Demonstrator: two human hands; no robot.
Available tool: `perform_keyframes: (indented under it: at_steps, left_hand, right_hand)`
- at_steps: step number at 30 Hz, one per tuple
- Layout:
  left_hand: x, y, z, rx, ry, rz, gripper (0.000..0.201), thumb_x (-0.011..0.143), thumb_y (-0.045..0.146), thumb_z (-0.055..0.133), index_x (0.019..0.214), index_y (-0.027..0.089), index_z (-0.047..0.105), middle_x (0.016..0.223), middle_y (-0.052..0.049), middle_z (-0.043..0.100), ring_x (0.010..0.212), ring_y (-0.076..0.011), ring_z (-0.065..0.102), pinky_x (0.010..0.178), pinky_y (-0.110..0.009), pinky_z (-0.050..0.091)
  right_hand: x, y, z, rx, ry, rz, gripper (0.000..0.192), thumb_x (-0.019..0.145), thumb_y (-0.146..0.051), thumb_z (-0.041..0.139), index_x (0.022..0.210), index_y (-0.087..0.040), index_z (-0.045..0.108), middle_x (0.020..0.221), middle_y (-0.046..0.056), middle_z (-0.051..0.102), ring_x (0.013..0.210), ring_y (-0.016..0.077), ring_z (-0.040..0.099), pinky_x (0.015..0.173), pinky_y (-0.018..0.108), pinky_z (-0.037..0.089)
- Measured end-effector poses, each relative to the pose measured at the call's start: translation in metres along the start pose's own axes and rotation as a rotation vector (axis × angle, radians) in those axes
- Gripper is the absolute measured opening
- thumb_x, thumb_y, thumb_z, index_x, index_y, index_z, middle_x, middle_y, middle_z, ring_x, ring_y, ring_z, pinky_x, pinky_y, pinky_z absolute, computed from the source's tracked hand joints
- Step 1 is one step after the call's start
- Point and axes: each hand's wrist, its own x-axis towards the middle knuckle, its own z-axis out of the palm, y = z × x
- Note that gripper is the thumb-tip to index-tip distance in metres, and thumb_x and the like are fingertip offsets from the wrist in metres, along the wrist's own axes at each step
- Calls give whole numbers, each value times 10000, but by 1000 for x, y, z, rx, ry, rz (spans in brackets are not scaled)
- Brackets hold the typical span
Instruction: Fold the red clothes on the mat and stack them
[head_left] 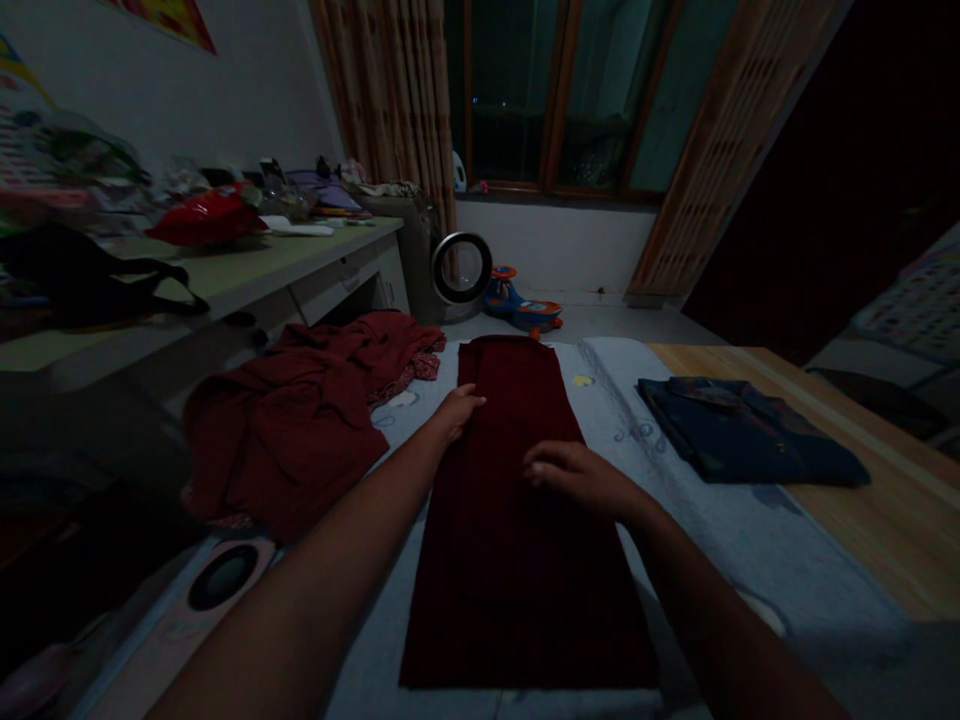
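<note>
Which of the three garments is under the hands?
The long dark red cloth laid flat in the middle; the crumpled red heap and folded dark blue garment lie untouched.

Folded navy garment [750, 430] lies right (crumpled red clothes [300, 420] left).

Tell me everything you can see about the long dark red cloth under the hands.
The dark red cloth is folded into a long, narrow strip with straight, even edges, lying flat and smooth on the pale blue printed cover. It runs lengthwise away from the person. The fabric looks soft and matte; the dim light hides any weave. The left hand rests at its left edge, the right hand lies flat on its middle. A crumpled red pile lies to its left.
</note>
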Motion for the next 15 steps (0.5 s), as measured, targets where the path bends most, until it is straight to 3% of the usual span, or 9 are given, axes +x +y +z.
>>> perform_keyframes:
  at_steps: [3, 5, 11, 15]
  left_hand:
    - [-2, -1, -2, 54, 31, -64, 479, 721, 238, 674, 1189, 202, 581, 971, -56, 722, 781, -189, 692, 738, -326, 562]
    - [-2, -4, -4, 101, 53, -112, 523, 685, 191, 671, 1197, 193, 565, 961, -61, 716, 733, -184, 683, 675, -297, 555]
    - [11, -1, -3, 253, 54, -175, 551, 611, 113, 672, 1151, 151, 569, 761, -32, 673, 551, -162, 609, 503, -240, 476]
    - [38, 20, 7, 317, 90, -101, 666, 665, 104, 640, 1307, 148, 467, 891, -64, 682, 642, -161, 629, 538, -229, 469]
  right_hand:
    - [29, 37, -21, -267, 290, 226, 213, 878, -193, 464, 954, -157, 660, 963, 58, 690, 878, 173, 625, 777, 264, 443]
    - [48, 58, -30, -408, 414, 364, 242, 862, -151, 463, 999, -144, 662, 1047, 89, 687, 968, 193, 619, 823, 266, 421]
    - [84, 93, -31, -435, 429, 466, 282, 921, -258, 435, 1032, -146, 668, 1060, 109, 696, 977, 203, 634, 796, 257, 415]
    - [89, 108, -17, -394, 452, 391, 284, 910, -270, 459, 1060, -148, 667, 1091, 110, 690, 1010, 204, 627, 852, 271, 421]
